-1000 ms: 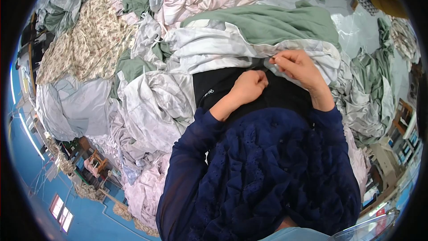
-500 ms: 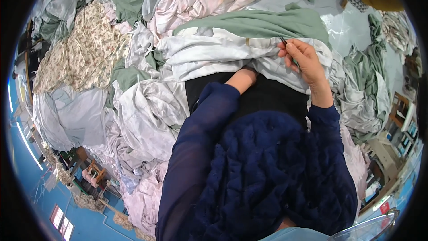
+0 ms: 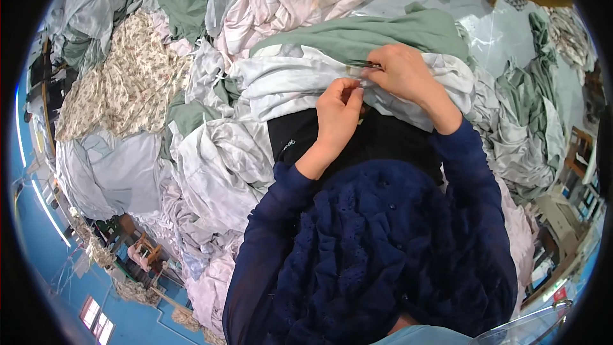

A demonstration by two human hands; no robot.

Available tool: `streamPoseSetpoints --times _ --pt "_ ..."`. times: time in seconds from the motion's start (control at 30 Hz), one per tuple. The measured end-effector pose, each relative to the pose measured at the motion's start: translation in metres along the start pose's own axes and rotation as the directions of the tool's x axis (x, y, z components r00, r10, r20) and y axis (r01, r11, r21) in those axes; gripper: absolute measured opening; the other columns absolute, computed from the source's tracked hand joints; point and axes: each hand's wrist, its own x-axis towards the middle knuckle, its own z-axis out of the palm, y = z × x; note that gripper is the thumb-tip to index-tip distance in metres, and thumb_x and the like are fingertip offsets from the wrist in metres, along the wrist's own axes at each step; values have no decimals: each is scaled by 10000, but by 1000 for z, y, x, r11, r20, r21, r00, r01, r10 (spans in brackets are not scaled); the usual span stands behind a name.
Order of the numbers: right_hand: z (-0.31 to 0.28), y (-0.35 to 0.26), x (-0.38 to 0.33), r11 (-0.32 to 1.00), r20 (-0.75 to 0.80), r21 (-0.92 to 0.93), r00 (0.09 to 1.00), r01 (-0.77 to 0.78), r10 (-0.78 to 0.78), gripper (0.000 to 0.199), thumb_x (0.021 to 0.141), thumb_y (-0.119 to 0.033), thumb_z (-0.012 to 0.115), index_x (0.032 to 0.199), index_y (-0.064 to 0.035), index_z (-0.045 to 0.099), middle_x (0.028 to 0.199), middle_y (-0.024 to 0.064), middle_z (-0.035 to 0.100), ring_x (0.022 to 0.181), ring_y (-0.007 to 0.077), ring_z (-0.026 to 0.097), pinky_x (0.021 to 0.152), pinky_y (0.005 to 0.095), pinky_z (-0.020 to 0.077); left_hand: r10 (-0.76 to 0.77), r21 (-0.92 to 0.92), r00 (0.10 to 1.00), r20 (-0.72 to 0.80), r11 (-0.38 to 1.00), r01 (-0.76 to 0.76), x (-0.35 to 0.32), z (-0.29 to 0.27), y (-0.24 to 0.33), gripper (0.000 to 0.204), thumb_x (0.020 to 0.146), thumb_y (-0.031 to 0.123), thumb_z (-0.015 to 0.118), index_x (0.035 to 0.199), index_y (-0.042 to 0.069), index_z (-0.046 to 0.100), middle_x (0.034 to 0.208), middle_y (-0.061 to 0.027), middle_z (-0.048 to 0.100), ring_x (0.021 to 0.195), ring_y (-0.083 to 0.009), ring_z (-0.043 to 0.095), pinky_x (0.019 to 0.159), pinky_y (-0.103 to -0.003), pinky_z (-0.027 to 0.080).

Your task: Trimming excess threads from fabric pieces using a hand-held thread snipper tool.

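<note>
A pale white cloth (image 3: 287,83) lies bunched across my lap over a black fabric (image 3: 300,137). My left hand (image 3: 338,112) pinches a small bit of this cloth at its upper edge. My right hand (image 3: 402,73) is just to the right of it, holding a small dark pair of thread snips (image 3: 364,64) whose tip points left toward the pinched spot. The two hands almost touch. A sage green cloth (image 3: 357,35) lies folded just beyond the white one. Both my forearms are in dark blue sleeves.
Heaps of cloth surround me: a floral beige piece (image 3: 128,89) at the left, pink-white sheets (image 3: 300,0) at the top, grey-white sheets (image 3: 217,179) at the lower left, green and white pieces (image 3: 530,121) at the right. Furniture (image 3: 562,217) stands at the far right.
My left hand has moved up from the black fabric to the white cloth's edge, next to my right hand. My right hand with the snips has stayed on the cloth.
</note>
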Motion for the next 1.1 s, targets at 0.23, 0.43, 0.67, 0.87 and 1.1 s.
streamPoseSetpoints --times 0.23,0.43,0.67,0.87,1.1 --pt "2 13 2 895 250 382 958 -231 141 311 845 -234 673 683 16 582 549 75 485 500 159 475 490 350 372 -123 -58 992 0 991 123 5 7 -2 133 881 59 637 955 -50 654 745 -67 662 588 -106 616 555 -249 488" --pt "12 16 -4 541 349 735 913 -408 214 307 899 -227 654 653 -61 578 588 -72 455 512 42 363 461 245 274 -152 -186 987 53 969 160 4 14 2 122 864 65 664 930 -38 663 746 -45 658 562 -88 601 489 -224 450" --pt "13 22 -4 298 432 829 880 -473 196 291 907 -233 668 682 -93 549 571 -80 409 478 26 300 427 230 210 -223 -418 972 71 878 232 10 17 1 78 856 74 687 838 14 640 697 -9 616 516 -71 569 422 -203 385" --pt "11 19 -6 316 430 806 862 -501 269 326 921 -256 663 667 -114 514 560 -75 421 455 23 300 406 229 202 -228 -419 971 68 877 235 11 16 -5 84 867 86 653 817 24 624 659 -9 598 503 -71 547 428 -200 381" --pt "17 24 -5 318 396 818 871 -479 291 339 920 -260 676 663 -112 513 553 -65 446 447 21 319 397 223 210 -248 -397 967 60 883 251 6 9 -8 63 873 81 632 859 21 618 690 -8 600 537 -74 567 436 -208 394"
